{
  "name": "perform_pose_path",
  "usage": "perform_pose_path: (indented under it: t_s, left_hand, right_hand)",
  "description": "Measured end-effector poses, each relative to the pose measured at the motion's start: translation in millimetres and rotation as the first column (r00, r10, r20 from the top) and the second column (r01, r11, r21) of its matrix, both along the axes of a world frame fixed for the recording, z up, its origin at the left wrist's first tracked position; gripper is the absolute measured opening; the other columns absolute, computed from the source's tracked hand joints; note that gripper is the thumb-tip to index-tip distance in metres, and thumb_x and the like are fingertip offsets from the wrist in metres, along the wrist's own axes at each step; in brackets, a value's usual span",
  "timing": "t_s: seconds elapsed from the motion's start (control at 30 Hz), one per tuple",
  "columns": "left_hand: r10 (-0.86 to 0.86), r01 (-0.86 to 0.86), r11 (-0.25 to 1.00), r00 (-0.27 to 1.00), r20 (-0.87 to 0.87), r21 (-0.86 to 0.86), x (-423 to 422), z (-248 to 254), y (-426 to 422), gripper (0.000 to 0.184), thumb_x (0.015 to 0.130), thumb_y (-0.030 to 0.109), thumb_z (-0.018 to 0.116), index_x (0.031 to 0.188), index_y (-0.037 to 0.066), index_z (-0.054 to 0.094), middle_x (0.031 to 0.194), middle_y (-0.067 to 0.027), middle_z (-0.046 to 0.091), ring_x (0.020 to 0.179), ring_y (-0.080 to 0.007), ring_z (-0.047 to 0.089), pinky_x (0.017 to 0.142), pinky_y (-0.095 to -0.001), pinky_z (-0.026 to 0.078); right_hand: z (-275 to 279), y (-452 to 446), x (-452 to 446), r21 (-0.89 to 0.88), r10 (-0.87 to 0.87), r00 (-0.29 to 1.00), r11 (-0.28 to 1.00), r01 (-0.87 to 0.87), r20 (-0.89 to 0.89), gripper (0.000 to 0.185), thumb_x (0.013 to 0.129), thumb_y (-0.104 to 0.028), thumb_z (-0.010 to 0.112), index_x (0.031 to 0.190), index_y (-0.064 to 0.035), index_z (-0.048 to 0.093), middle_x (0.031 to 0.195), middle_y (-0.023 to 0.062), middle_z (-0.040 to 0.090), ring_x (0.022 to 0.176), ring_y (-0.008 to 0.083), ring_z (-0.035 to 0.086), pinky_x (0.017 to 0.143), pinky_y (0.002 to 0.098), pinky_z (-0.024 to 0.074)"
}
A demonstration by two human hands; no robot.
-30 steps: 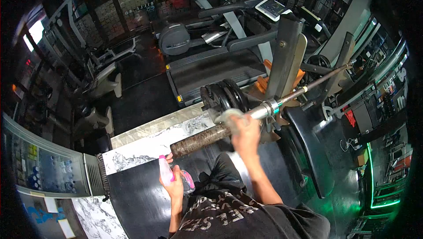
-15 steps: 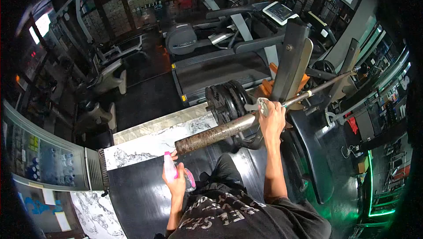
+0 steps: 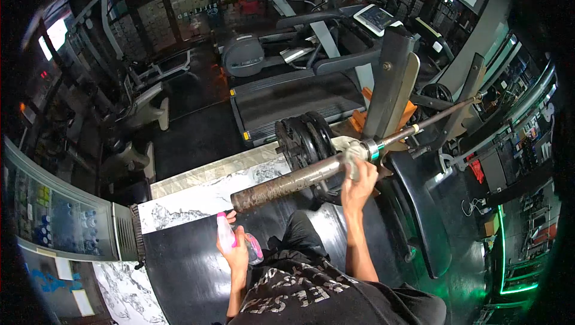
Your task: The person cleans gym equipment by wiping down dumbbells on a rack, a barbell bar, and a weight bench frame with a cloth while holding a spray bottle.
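Note:
A worn, brown-speckled barbell lies across the rack, its thick sleeve pointing toward me. My right hand is closed on a pale cloth, which is pressed around the sleeve near its shiny inner collar. The cloth is a little blurred. Below the sleeve's free end, my left hand grips a spray bottle with a pink top and a clear body. The bottle is apart from the bar.
Black weight plates stand just behind the sleeve. A dark rack upright rises beyond my right hand, with a padded bench to its right. A treadmill is ahead; a drinks fridge stands at left.
My right hand and the cloth have shifted slightly left and down, uncovering the shiny collar. The left hand still holds the spray bottle, a little lower in view.

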State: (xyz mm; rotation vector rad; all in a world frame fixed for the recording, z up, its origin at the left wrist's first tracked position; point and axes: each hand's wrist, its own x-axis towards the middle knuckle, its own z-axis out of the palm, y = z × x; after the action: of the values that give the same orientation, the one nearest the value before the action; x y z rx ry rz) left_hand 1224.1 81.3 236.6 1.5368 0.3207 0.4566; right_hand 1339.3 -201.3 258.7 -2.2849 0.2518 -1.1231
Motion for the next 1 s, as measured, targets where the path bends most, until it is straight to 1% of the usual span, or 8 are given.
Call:
perform_pose_path:
  t_s: [0.07,0.17,0.27,0.33,0.5,0.67,0.87,1.0]
  left_hand:
    - [0.036,-0.036,0.999,0.999,0.026,-0.004,2,0,0,0.037,0.087,-0.009,0.055,0.124,-0.005,0.05,0.121,-0.0128,0.061,0.061,-0.0075,0.055,0.058,-0.0244,0.047]
    - [0.068,-0.071,0.997,0.991,0.111,0.017,5,1,-1,0.036,0.089,-0.008,0.052,0.124,-0.007,0.047,0.12,-0.0134,0.059,0.06,-0.0084,0.054,0.057,-0.0243,0.046]
    - [0.082,-0.093,0.994,0.984,0.156,0.064,3,0,4,0.034,0.09,-0.006,0.05,0.123,-0.009,0.043,0.119,-0.015,0.058,0.059,-0.0099,0.055,0.057,-0.0249,0.045]
    - [0.054,-0.078,0.987,0.984,0.173,0.14,0,-9,11,0.055,0.094,-0.006,0.048,0.146,-0.001,0.028,0.128,-0.0172,0.052,0.059,-0.0115,0.054,0.056,-0.0248,0.047]
    - [0.102,-0.112,0.989,0.99,0.099,0.1,-4,4,4,0.041,0.093,-0.004,0.049,0.133,-0.005,0.037,0.122,-0.0162,0.056,0.057,-0.0106,0.054,0.057,-0.0254,0.046]
    - [0.124,-0.13,0.988,0.99,0.066,0.089,-13,1,1,0.032,0.092,-0.004,0.051,0.124,-0.007,0.045,0.12,-0.016,0.058,0.056,-0.0096,0.055,0.057,-0.0255,0.045]
    - [0.077,-0.081,0.994,0.995,0.061,0.071,-11,7,-1,0.034,0.091,-0.007,0.051,0.125,-0.007,0.044,0.124,-0.0163,0.056,0.06,-0.0092,0.056,0.058,-0.0245,0.046]
    - [0.044,-0.05,0.995,0.996,0.077,0.084,-12,14,-6,0.036,0.091,-0.008,0.051,0.126,-0.007,0.044,0.123,-0.0164,0.056,0.061,-0.0095,0.056,0.059,-0.0246,0.047]
  right_hand:
    - [22,33,-3,-0.114,0.133,0.976,0.982,-0.153,-0.17,0.051,0.06,0.002,0.065,0.11,-0.0119,0.066,0.104,0.0121,0.058,0.094,0.0333,0.052,0.086,0.0428,0.0414]
    - [33,94,-16,-0.244,0.443,0.83,0.811,-0.532,-0.338,0.048,0.06,-0.004,0.07,0.106,-0.0166,0.067,0.101,0.0088,0.057,0.092,0.0316,0.054,0.081,0.0426,0.0444]
    - [27,112,-23,-0.221,0.553,0.797,0.769,-0.6,-0.242,0.043,0.065,-0.002,0.064,0.104,-0.0193,0.069,0.102,0.0067,0.058,0.094,0.0303,0.054,0.079,0.0418,0.0465]
    - [23,85,-15,-0.235,0.43,0.864,0.84,-0.489,-0.262,0.044,0.066,-0.001,0.062,0.105,-0.019,0.069,0.103,0.0068,0.059,0.095,0.03,0.054,0.079,0.0417,0.0458]
    - [21,-24,17,-0.317,-0.033,0.983,0.948,-0.027,-0.181,0.051,0.067,0.004,0.063,0.112,-0.0182,0.068,0.109,0.0105,0.059,0.099,0.0316,0.053,0.086,0.0416,0.0437]
    - [36,7,15,-0.246,-0.044,0.986,0.969,0.002,-0.164,0.039,0.073,-0.006,0.07,0.111,-0.0167,0.067,0.101,0.0133,0.057,0.094,0.0325,0.054,0.078,0.0437,0.0472]
    - [43,140,-23,-0.161,0.625,0.721,0.712,-0.684,-0.299,0.029,0.071,-0.007,0.064,0.1,-0.012,0.066,0.091,0.0104,0.055,0.091,0.0298,0.055,0.076,0.0427,0.0471]
    - [42,157,-32,-0.111,0.738,0.595,0.594,-0.797,-0.318,0.041,0.069,-0.005,0.066,0.108,-0.0173,0.068,0.104,0.0086,0.058,0.097,0.0313,0.054,0.081,0.0421,0.0484]
